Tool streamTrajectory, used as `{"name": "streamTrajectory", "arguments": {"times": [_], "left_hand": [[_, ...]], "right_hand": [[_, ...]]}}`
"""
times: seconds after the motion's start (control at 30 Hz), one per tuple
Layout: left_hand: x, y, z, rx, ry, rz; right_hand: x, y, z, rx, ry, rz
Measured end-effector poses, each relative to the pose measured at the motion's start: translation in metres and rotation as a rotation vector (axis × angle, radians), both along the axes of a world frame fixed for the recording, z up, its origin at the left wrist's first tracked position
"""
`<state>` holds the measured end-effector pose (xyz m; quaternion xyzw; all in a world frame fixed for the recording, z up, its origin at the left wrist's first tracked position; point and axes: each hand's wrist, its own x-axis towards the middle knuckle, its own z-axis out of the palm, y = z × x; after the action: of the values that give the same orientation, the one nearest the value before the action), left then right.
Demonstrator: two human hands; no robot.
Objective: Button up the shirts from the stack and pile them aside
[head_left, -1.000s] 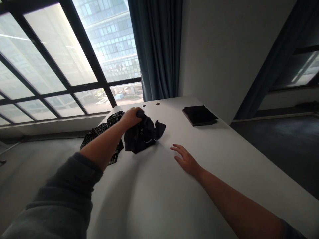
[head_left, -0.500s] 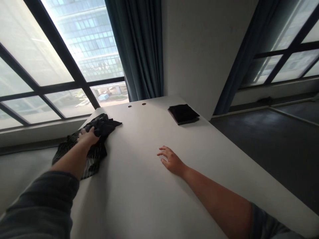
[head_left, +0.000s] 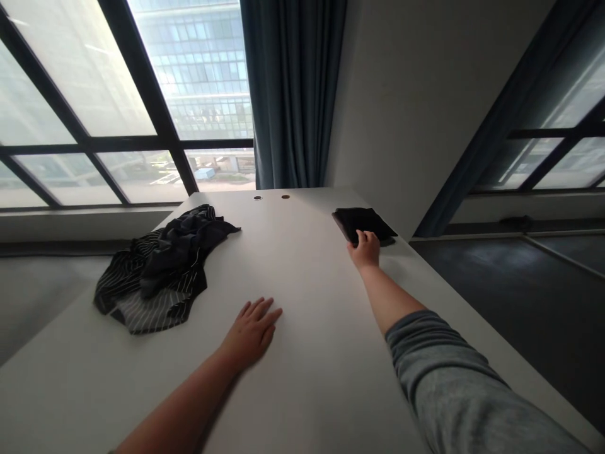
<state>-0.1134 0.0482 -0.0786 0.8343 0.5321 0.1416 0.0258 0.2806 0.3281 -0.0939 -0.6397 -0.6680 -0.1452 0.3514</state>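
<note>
My right hand (head_left: 365, 248) is at the near edge of a folded black garment (head_left: 371, 221), its fingers closed over that edge with the thumb side partly hidden. The garment lies in a flat, squarish stack near the table's right edge. My left hand (head_left: 252, 331) is over the middle of the white table (head_left: 293, 378), palm down, fingers spread, holding nothing. Further to the left lies a crumpled heap of dark clothing (head_left: 163, 268), black with thin white stripes and a plain dark piece on top, apart from both hands.
Two round cable holes, a pale one (head_left: 258, 198) and a brown one (head_left: 285, 197), sit at the table's far end. Behind stand a blue curtain (head_left: 295, 94), a large window (head_left: 208, 82) and a pillar (head_left: 406, 113). Dark floor (head_left: 496, 296) lies to the right.
My left hand has left the crumpled clothing and moved right to the middle of the table. My right hand has reached forward and taken hold of the folded black garment's near edge.
</note>
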Motion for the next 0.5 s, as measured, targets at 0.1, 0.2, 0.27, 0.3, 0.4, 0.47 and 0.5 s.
{"name": "streamTrajectory", "arguments": {"times": [0.1,0.2,0.27,0.3,0.4,0.47,0.5], "left_hand": [[-0.003,0.004,0.004,-0.024,-0.027,-0.047],[-0.008,0.011,0.004,-0.036,-0.038,-0.055],[-0.009,0.013,0.004,-0.033,-0.046,-0.059],[-0.009,0.014,0.003,-0.032,-0.049,-0.062],[-0.008,0.016,0.004,-0.035,-0.055,-0.068],[-0.008,0.017,0.005,-0.033,-0.061,-0.067],[-0.008,0.017,0.006,-0.031,-0.063,-0.064]], "right_hand": [[0.007,0.016,0.003,-0.075,0.006,-0.136],[0.007,0.025,0.004,-0.117,0.017,-0.200],[0.009,0.029,0.004,-0.113,0.037,-0.207],[0.011,0.031,0.003,-0.106,0.056,-0.211],[0.019,0.034,0.004,-0.064,0.110,-0.204],[0.024,0.032,0.006,-0.003,0.123,-0.173],[0.024,0.029,0.009,0.037,0.128,-0.156]]}}
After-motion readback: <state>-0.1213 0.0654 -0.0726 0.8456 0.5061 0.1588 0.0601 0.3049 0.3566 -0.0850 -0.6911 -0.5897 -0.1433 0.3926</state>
